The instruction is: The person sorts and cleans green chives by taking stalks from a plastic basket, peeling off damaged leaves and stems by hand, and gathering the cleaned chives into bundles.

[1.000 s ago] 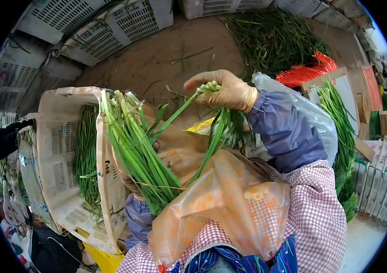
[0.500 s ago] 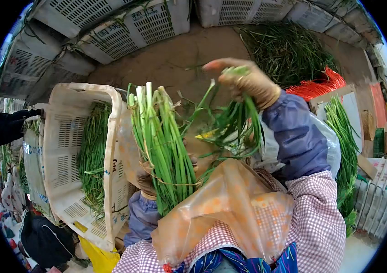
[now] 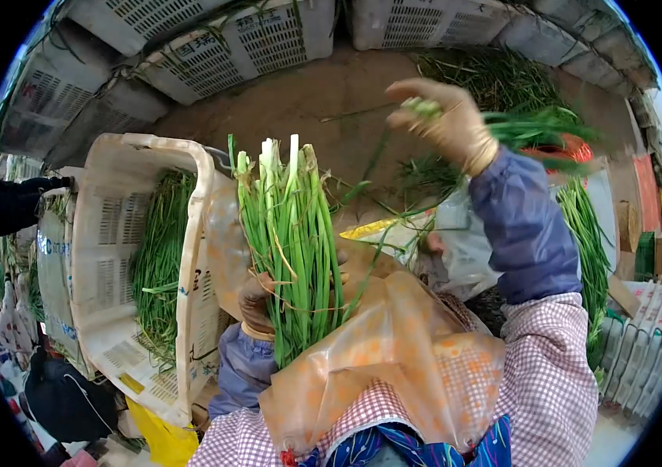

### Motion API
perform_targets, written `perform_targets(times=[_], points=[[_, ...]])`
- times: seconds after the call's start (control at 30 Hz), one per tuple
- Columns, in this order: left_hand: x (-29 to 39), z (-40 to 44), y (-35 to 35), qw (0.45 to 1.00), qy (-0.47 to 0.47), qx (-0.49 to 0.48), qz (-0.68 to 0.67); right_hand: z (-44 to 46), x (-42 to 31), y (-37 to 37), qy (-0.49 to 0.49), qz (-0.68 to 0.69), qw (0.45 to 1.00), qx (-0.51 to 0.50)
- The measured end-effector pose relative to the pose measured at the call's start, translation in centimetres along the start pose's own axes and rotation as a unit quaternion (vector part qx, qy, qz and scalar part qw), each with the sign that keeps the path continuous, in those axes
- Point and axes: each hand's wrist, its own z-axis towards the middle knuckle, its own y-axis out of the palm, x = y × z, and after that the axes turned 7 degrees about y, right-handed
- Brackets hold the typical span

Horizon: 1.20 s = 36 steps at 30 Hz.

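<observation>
We've got greens (image 3: 161, 257) already in the crate (image 3: 191, 265) left of the left hand (image 3: 256, 305), whose fingers grip a bunch (image 3: 294, 249), then the right hand (image 3: 452, 124), fingers clenched on stalks (image 3: 424, 107) apart from that bunch, an unbunched pile (image 3: 494, 82) beyond those fingers.

Here's the big bundle of green stalks (image 3: 292, 249) in the left hand (image 3: 255, 303), pale ends pointing to the top of the view, dry brownish strands straggling across it, and there's the smaller bunch (image 3: 527, 128) in the right hand (image 3: 457, 128), pale tips together, green leaves fanning sideways, blurred
</observation>
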Motion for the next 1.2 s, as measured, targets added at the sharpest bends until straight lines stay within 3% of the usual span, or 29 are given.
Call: perform_targets(times=[0.07,0.17,0.27,0.3,0.4,0.53,0.6,0.7,0.73,0.87,1.0,1.03,1.07,1.13,1.2], points=[[-0.3,0.2,3.4,0.993,0.011,0.035,0.115,-2.4,-4.5,2.1,0.090,0.070,0.984,-0.140],[1.6,-1.2,-1.0,0.990,0.053,0.023,0.126,-3.1,-3.6,5.9,0.132,0.278,0.924,-0.227],[1.6,-1.5,0.0,0.986,0.100,-0.002,0.137,-3.9,-4.4,4.9,0.176,0.250,0.923,-0.233],[1.7,-1.5,0.2,0.985,0.104,-0.006,0.139,-4.1,-3.4,4.8,0.119,0.293,0.914,-0.253],[1.9,-1.5,0.7,0.985,0.099,-0.024,0.139,-5.0,-3.2,3.8,0.109,0.300,0.910,-0.265],[1.7,-1.0,1.2,0.987,0.075,-0.041,0.136,-5.7,-3.0,3.1,0.167,0.283,0.916,-0.232],[1.8,-0.9,1.5,0.987,0.065,-0.049,0.138,-5.2,-0.1,3.4,0.112,0.211,0.948,-0.210],[1.9,-1.0,2.0,0.986,0.057,-0.056,0.144,-3.7,4.5,2.9,0.032,0.030,0.998,0.035],[1.9,-1.1,2.1,0.986,0.056,-0.056,0.144,-3.0,5.9,2.4,0.025,0.001,0.992,0.120],[2.0,-1.0,2.0,0.986,0.062,-0.059,0.145,-1.2,6.5,-1.1,0.060,-0.259,0.934,0.241],[2.0,-1.0,2.0,0.986,0.077,-0.056,0.139,1.6,12.4,-5.8,0.118,-0.258,0.914,0.290],[2.0,-1.0,2.2,0.986,0.081,-0.055,0.137,1.8,12.0,-6.8,0.179,-0.261,0.917,0.244],[1.9,-1.0,2.2,0.986,0.086,-0.053,0.136,2.0,11.6,-7.2,0.179,-0.261,0.917,0.243],[1.9,-1.1,2.1,0.986,0.093,-0.048,0.130,2.2,10.8,-7.5,0.301,-0.384,0.865,0.115],[1.8,-1.2,1.8,0.986,0.097,-0.042,0.127,2.1,10.6,-6.6,0.305,-0.371,0.868,0.121]])
